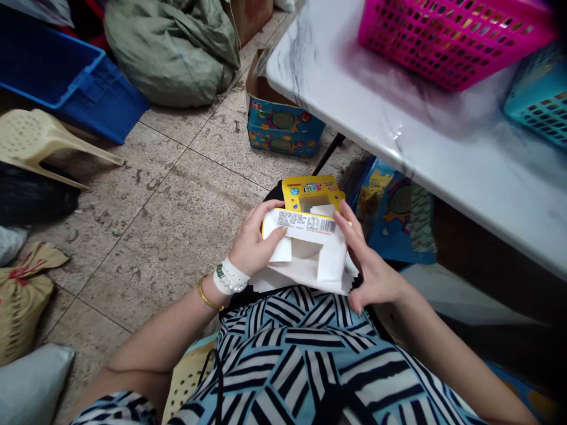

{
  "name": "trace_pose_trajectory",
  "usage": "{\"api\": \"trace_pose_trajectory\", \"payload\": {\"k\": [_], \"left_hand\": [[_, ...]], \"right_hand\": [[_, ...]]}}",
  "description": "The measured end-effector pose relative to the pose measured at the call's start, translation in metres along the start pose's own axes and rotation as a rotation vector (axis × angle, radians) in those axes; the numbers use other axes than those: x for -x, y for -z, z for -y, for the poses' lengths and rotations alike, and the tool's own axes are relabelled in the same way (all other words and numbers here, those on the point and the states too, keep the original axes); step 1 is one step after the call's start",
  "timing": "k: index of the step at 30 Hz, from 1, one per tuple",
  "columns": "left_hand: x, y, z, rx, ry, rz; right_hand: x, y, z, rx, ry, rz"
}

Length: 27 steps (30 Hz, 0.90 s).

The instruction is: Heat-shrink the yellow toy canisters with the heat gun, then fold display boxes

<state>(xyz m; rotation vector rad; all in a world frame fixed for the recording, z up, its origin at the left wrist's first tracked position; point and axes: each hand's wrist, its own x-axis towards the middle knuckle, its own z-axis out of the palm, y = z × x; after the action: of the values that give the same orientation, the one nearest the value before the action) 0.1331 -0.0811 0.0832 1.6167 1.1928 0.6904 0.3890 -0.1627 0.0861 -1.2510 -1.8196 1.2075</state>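
Note:
A small carton with white inner flaps, a printed barcode strip and a yellow printed panel rests over my lap. Its near side stands open toward me, showing the white inside. My left hand grips the carton's left edge, thumb laid on the white flap and fingers behind. On the other side, my right hand touches the right edge with its fingers, while its thumb stands apart near the lower corner. White sheet-like pieces lie under the carton on my lap.
To the right is a marble-patterned table bearing a pink basket and a teal basket. A printed cardboard box sits on the floor by the table. Leftward are a blue crate, a cream stool and a green sack.

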Motion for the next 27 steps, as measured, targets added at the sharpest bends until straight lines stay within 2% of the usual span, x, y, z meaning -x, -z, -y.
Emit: {"api": "trace_pose_trajectory", "payload": {"k": [2, 6, 8, 13, 17, 22, 25, 27], "left_hand": [[0.002, -0.001, -0.001, 0.006, 0.015, -0.010], [0.002, 0.001, -0.006, -0.048, -0.015, 0.033], [0.000, 0.003, -0.009, -0.116, -0.040, 0.049], [-0.004, 0.008, -0.009, -0.192, -0.091, 0.081], [-0.003, 0.006, -0.006, -0.152, -0.077, 0.105], [0.000, 0.003, -0.005, -0.165, -0.084, 0.093], [0.003, 0.002, -0.007, -0.202, -0.102, 0.071], [0.004, 0.003, -0.010, -0.210, -0.128, 0.096]], "right_hand": [[0.003, -0.004, 0.005, -0.055, -0.067, -0.072], [-0.004, -0.021, 0.006, -0.239, -0.231, -0.349], [-0.010, -0.029, 0.003, -0.269, -0.262, -0.395], [-0.018, -0.039, 0.000, -0.147, -0.254, -0.389], [-0.021, -0.035, 0.003, 0.024, -0.298, -0.325], [-0.026, -0.030, 0.004, 0.170, -0.255, -0.249], [-0.027, -0.031, 0.004, 0.205, -0.272, -0.275], [-0.028, -0.033, 0.003, 0.192, -0.269, -0.321]]}}
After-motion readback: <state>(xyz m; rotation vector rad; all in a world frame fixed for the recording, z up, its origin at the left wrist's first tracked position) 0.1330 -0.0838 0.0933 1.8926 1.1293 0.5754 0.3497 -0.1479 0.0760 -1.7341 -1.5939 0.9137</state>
